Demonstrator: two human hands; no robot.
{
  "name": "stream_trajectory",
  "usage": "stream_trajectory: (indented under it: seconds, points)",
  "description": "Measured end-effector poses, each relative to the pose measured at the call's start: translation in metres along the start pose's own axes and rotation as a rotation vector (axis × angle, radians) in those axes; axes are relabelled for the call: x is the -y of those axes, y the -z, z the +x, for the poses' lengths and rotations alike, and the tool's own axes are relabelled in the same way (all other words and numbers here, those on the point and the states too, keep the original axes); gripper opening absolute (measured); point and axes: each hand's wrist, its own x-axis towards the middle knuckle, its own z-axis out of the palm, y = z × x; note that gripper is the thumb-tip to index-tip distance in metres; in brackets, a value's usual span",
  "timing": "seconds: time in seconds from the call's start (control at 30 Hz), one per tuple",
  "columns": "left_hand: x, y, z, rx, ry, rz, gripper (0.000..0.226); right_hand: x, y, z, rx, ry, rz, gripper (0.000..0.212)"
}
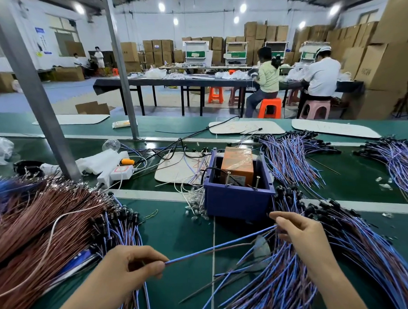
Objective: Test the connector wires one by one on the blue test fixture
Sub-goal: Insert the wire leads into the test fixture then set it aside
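Left hand (133, 267) grip closed: thumb and forefinger pinch one end of a single blue-and-brown connector wire (221, 246). The wire runs straight above the green surface (178, 230) to the right hand (302, 229), whose curled fingers pinch its other end just over the bundle of blue wires (343, 269) at lower right. The blue test fixture (237, 202) stands on the surface just beyond the right hand, open-topped, with an orange block (237, 164) inside; the held wire is apart from it, and a heap of brown wires (38, 231) lies at left.
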Motion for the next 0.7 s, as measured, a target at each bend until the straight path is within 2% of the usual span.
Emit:
stream_trajectory:
  seconds: [0.1, 0.2, 0.3, 0.37, 0.43, 0.47, 0.53, 0.63, 0.7]
  points:
    - [0.001, -0.002, -0.003, -0.085, 0.028, -0.089, 0.021, -0.002, 0.003, 0.007, -0.03, -0.022, -0.064, 0.026]
    - [-0.003, -0.013, -0.004, -0.111, 0.027, -0.166, 0.021, 0.005, 0.001, 0.013, -0.035, 0.035, -0.174, 0.027]
    - [-0.007, -0.028, -0.002, -0.085, 0.007, -0.128, 0.022, 0.012, 0.0, 0.013, -0.104, 0.155, -0.576, 0.027]
    - [-0.007, -0.037, 0.002, -0.086, 0.001, -0.093, 0.024, 0.021, -0.002, 0.005, -0.087, 0.114, -0.825, 0.037]
    - [-0.008, -0.045, 0.006, -0.09, -0.021, -0.08, 0.026, 0.031, -0.008, -0.006, -0.015, 0.062, -0.896, 0.039]
    - [-0.009, -0.049, 0.008, -0.095, -0.041, -0.07, 0.026, 0.033, -0.011, -0.013, 0.015, 0.098, -0.867, 0.037]
    - [-0.012, -0.057, 0.013, -0.117, -0.085, -0.045, 0.027, 0.037, -0.022, -0.028, 0.159, 0.228, -0.657, 0.027]
    - [-0.017, -0.067, 0.02, -0.148, -0.134, -0.038, 0.024, 0.037, -0.047, -0.051, 0.528, 0.179, -0.279, 0.017]
    - [-0.02, -0.071, 0.025, -0.163, -0.147, -0.087, 0.021, 0.032, -0.059, -0.059, 0.576, 0.169, -0.173, 0.021]
